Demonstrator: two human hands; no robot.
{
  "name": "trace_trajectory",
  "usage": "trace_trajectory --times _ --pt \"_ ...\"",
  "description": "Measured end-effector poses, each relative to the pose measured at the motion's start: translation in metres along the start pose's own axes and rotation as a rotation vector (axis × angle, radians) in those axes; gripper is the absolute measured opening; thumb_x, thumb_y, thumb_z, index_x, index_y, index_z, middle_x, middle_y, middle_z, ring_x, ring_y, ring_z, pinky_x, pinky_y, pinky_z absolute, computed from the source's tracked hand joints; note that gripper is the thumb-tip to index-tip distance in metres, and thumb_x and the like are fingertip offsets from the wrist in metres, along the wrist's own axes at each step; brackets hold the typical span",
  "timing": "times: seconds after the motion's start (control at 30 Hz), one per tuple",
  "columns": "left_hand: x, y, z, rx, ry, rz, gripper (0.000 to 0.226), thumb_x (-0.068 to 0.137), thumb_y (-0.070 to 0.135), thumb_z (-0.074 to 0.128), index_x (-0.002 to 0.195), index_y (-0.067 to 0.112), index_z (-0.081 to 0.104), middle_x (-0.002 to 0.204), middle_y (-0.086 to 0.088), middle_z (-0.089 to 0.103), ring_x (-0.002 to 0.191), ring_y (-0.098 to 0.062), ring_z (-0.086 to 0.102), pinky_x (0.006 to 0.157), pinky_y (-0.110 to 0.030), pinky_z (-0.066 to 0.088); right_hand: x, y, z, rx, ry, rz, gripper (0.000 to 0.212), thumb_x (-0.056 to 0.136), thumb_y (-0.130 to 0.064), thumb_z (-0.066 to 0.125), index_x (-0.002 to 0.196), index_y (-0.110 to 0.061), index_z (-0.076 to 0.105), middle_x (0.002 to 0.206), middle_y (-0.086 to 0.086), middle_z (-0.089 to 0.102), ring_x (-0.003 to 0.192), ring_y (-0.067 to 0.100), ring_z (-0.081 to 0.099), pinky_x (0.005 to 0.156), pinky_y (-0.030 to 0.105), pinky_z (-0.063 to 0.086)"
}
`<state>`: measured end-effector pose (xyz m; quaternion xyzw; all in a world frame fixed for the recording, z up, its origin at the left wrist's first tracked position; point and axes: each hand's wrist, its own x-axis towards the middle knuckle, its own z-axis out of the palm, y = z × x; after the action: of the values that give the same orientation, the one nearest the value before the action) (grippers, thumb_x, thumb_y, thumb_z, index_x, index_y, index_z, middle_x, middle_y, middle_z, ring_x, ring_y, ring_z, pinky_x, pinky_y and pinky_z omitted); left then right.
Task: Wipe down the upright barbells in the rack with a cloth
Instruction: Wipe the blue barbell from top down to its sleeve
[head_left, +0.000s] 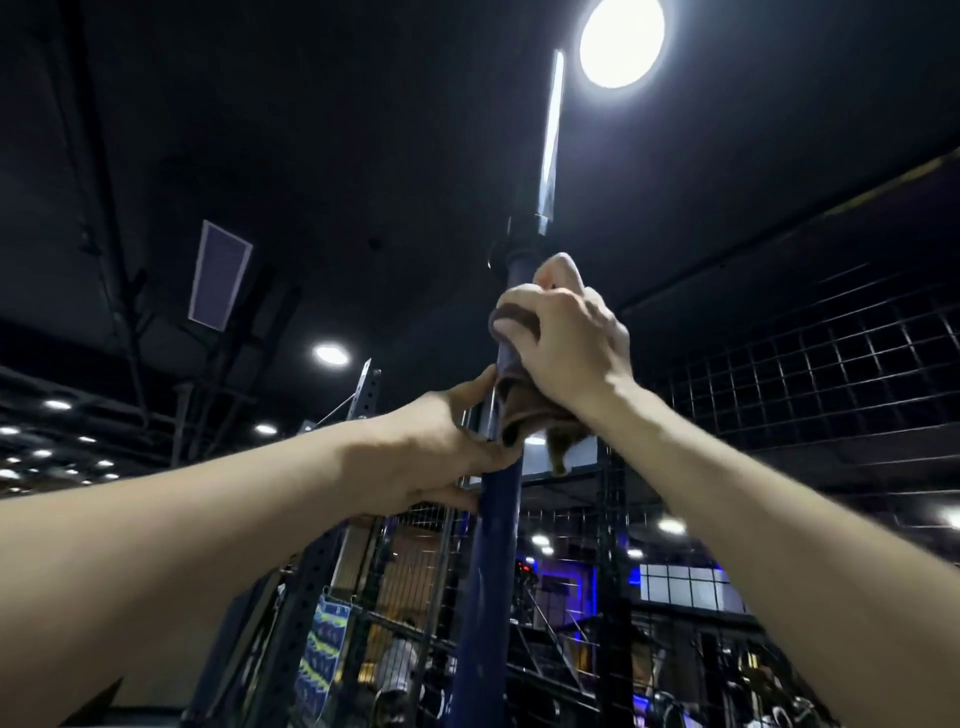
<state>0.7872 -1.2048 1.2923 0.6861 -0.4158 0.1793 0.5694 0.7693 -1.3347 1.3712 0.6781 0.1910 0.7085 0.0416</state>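
Barbell: the dark blue, upright steel barbell (491, 545) rises through the middle of the view, its bright chrome sleeve end (551, 140) pointing up toward the ceiling.
Cloth: a soft, brownish, crumpled cloth (511, 364) is wrapped round the bar high up, just below the collar, with a loose tail hanging beneath the wrist.
Right hand: the right hand (569, 338) has its grip closed round the cloth and the bar inside it.
Left hand: the left hand (447, 452) sits just below, fingers curled round the bare shaft, apparently steadying it.
Handling: the bar is likely heavy, rigid and smooth, so it should not bend but could tip or turn in its holder; the lower hand's hold on the shaft looks like the sensible place to brace it. The cloth is light and limp and will probably slide easily along the metal if squeezed evenly.
Surroundings: a black wire mesh cage wall (805, 374) stands behind and to the right, a perforated steel rack upright (366, 389) to the left, and a round ceiling lamp (622, 41) glares above.
Obstruction: the collar step just above the cloth may snag it; the mesh is near the bar.
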Motion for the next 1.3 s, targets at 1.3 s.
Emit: trace_trajectory --times 1.3 --pt "-0.027 -0.020 0.005 -0.048 -0.096 -0.066 0.084 0.089 -0.002 0.058 0.147 0.045 0.019 0.078 0.001 0.067 0.078 -0.012 0.068 0.070 -0.032 0.060 0.015 -0.005 0.002 -0.242 -0.149 -0.109 0.027 0.100 -0.036 0.038 0.120 -0.020 0.044 0.132 -0.001 0.032 0.117 0.027 0.029 0.069 0.040 0.042"
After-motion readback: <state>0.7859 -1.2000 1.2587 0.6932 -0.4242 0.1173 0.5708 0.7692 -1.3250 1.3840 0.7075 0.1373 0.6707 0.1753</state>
